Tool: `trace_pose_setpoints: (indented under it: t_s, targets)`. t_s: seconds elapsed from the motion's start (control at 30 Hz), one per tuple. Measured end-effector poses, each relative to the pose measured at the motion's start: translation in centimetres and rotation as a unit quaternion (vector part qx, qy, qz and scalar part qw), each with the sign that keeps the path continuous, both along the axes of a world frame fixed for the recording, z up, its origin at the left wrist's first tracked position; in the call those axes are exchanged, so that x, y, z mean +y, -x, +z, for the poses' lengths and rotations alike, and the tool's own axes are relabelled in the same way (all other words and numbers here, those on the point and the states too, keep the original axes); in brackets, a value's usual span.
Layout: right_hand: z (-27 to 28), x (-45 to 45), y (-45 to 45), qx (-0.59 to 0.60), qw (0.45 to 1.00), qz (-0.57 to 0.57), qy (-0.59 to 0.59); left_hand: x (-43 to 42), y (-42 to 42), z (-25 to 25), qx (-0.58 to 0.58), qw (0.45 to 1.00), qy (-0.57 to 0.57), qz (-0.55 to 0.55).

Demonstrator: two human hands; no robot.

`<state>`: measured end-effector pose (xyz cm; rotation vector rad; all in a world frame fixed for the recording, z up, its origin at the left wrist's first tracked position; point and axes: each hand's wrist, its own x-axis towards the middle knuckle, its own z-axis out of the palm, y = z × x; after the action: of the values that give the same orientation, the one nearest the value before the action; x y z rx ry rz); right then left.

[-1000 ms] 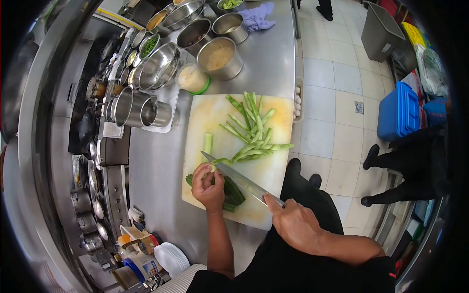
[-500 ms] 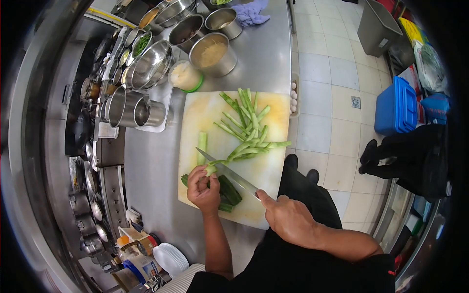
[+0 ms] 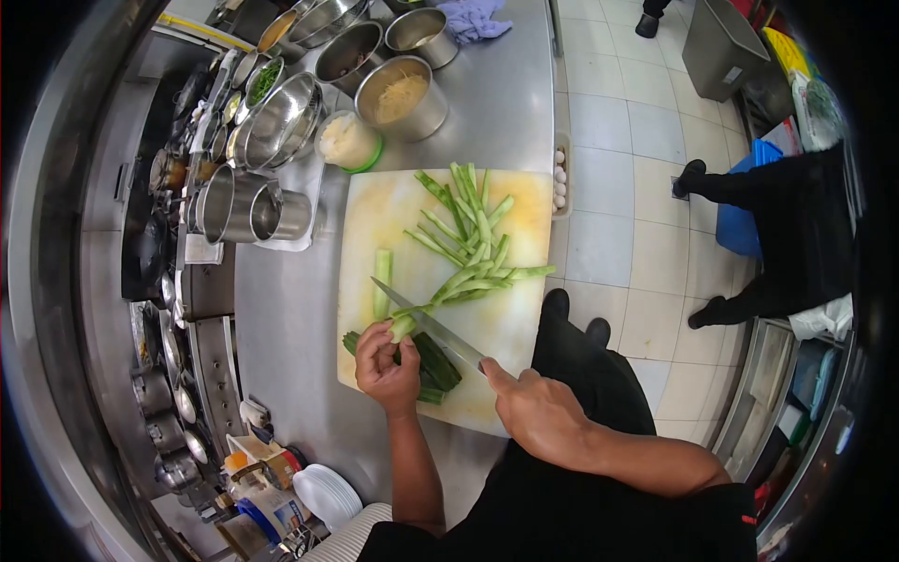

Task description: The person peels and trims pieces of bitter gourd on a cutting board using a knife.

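Note:
My left hand [image 3: 388, 365] is closed around a pale green vegetable piece [image 3: 402, 327] above the lower left of the white cutting board [image 3: 361, 225]. A long knife [image 3: 445, 337] lies in the grip of my right hand [image 3: 538, 412], its blade slanting up and left against the held piece. Several green strips [image 3: 478, 239] are piled at the board's upper right. One peeled length [image 3: 383, 281] lies alone at the left. Dark green pieces [image 3: 435, 363] rest beside and partly behind my left hand.
Steel pots [image 3: 403, 98] and a green-rimmed tub [image 3: 347, 142] stand beyond the board. Eggs [image 3: 560, 178] sit in a tray at the counter's right edge. Another person [image 3: 796, 225] is on the floor at right, near a blue bin [image 3: 735, 225].
The view has shifted slightly, and more of the held piece's pale end shows. My knife stays close to it. The other person at right has moved, now covering much of the blue bin.

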<state>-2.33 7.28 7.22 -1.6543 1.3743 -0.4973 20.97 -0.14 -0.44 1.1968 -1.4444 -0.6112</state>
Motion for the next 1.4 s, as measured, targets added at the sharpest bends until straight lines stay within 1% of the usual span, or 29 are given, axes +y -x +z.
trace_pose_setpoints:
  t_s: [0.07, 0.1, 0.17, 0.2, 0.27, 0.3, 0.4, 0.47, 0.5, 0.57, 0.6, 0.67, 0.77, 0.87, 0.97, 1.1, 1.17, 1.2, 1.3, 1.37, 1.4]
  targets:
    - [-0.2, 0.1, -0.1, -0.004, 1.000, -0.006, 0.018, 0.1, 0.6, 0.5, 0.055, 0.997, -0.034, 0.030]
    - [-0.2, 0.2, -0.1, -0.003, 1.000, -0.006, 0.017, 0.1, 0.8, 1.1, 0.055, 0.997, -0.035, 0.030]
    - [-0.1, 0.3, -0.1, 0.008, 1.000, 0.001, 0.014, -0.1, 0.8, 2.5, -0.143, 0.989, -0.042, 0.014]
    - [-0.2, 0.4, -0.1, 0.007, 1.000, 0.002, 0.014, -0.1, 0.5, 2.3, -0.143, 0.989, -0.042, 0.015]
    - [-0.5, 0.6, -0.2, 0.017, 1.000, 0.005, 0.023, -0.2, -0.1, 1.3, -0.201, 0.979, -0.018, 0.012]
    - [-0.6, 0.6, -0.2, 0.017, 1.000, 0.005, 0.023, -0.2, -0.2, 1.4, -0.201, 0.979, -0.019, 0.012]
    - [-0.7, 0.8, -0.2, 0.035, 0.999, -0.002, 0.030, -0.3, 0.3, 2.2, -0.215, 0.976, -0.024, 0.022]
    - [-0.7, 0.8, -0.1, 0.039, 0.999, -0.006, 0.033, -0.4, 0.9, 3.4, -0.239, 0.970, -0.036, 0.004]
    - [-0.7, 0.8, -0.1, 0.039, 0.999, -0.006, 0.033, -0.3, 0.9, 3.4, -0.239, 0.970, -0.036, 0.004]
    - [-0.6, 0.7, -0.1, 0.058, 0.998, 0.000, 0.037, -0.1, 0.9, 3.3, -0.197, 0.978, -0.066, -0.001]
    - [-0.7, 0.8, -0.2, 0.058, 0.998, 0.000, 0.037, -0.1, 0.7, 3.2, -0.197, 0.978, -0.067, -0.001]
    - [-1.0, 0.9, -0.2, 0.052, 0.998, -0.004, 0.046, -0.1, 0.3, 3.2, -0.248, 0.966, -0.071, -0.005]
    - [-0.6, 0.8, 0.0, 0.046, 0.999, 0.014, 0.010, -0.1, 0.5, 3.6, -0.248, 0.965, -0.081, -0.004]
    - [-0.5, 1.0, 0.2, 0.062, 0.998, 0.029, 0.005, -0.1, 0.5, 3.5, -0.241, 0.966, -0.095, 0.003]
    - [-0.8, 1.3, 0.4, 0.067, 0.997, 0.024, -0.006, -0.2, 0.5, 3.3, -0.220, 0.971, -0.096, 0.014]
    - [-0.3, 1.4, 0.7, 0.073, 0.996, 0.029, -0.031, -0.2, 0.3, 3.0, -0.230, 0.969, -0.093, 0.009]
    - [-1.1, 2.0, 0.5, 0.164, 0.982, 0.046, 0.080, -0.2, 0.2, 2.9, -0.225, 0.969, -0.099, 0.017]
    - [-1.0, 2.0, 0.7, 0.164, 0.982, 0.047, 0.081, -0.2, 0.3, 3.0, -0.224, 0.969, -0.099, 0.018]
    - [-0.7, 1.8, 1.5, 0.164, 0.984, 0.045, 0.051, -0.3, 0.5, 3.4, -0.225, 0.968, -0.109, 0.024]
    - [-0.9, 0.9, 2.3, 0.091, 0.993, 0.064, -0.035, -0.5, 0.2, 3.7, -0.266, 0.961, -0.079, 0.016]
    - [-1.0, 0.4, 2.8, 0.091, 0.993, 0.065, -0.033, -0.4, 0.2, 3.8, -0.265, 0.961, -0.078, 0.018]
